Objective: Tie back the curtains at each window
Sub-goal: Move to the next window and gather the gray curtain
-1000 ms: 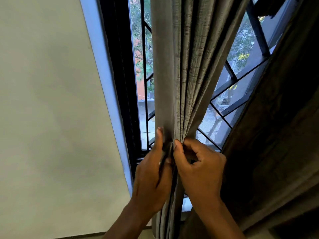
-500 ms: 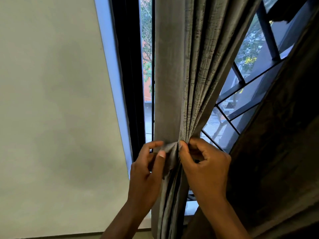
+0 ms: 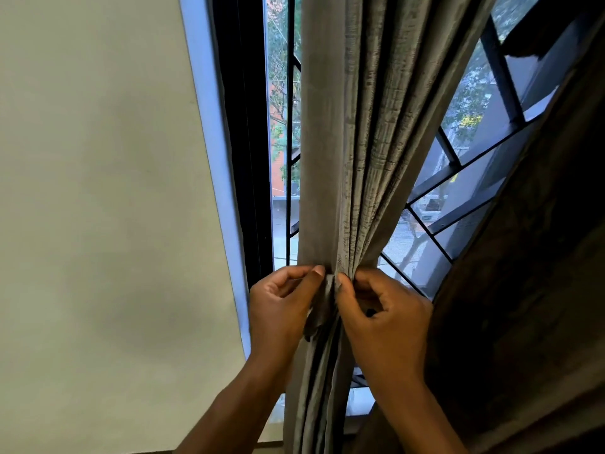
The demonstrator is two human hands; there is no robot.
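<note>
Grey curtain (image 3: 357,142) hangs gathered in front of the window (image 3: 458,204) — both hands at its waist. Left hand (image 3: 281,309) pinches a fabric tab; right hand (image 3: 383,316) fingers curl around the bunched folds.

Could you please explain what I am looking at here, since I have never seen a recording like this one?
There is no machine here. A person wears a camera on the head, and it looks forward and down, so you see their own two arms reaching into the picture from below. This is the only view.

In front of them is a window with a dark metal grille; a street and trees show through the glass. A pale wall is on the left.

A grey curtain hangs in front of the window, gathered into a narrow bundle. The left hand and the right hand meet at the gathered part. The fingers of each pinch a strip of grey cloth there; it looks like a tie-back, though I cannot be sure. A darker curtain hangs at the right.
</note>
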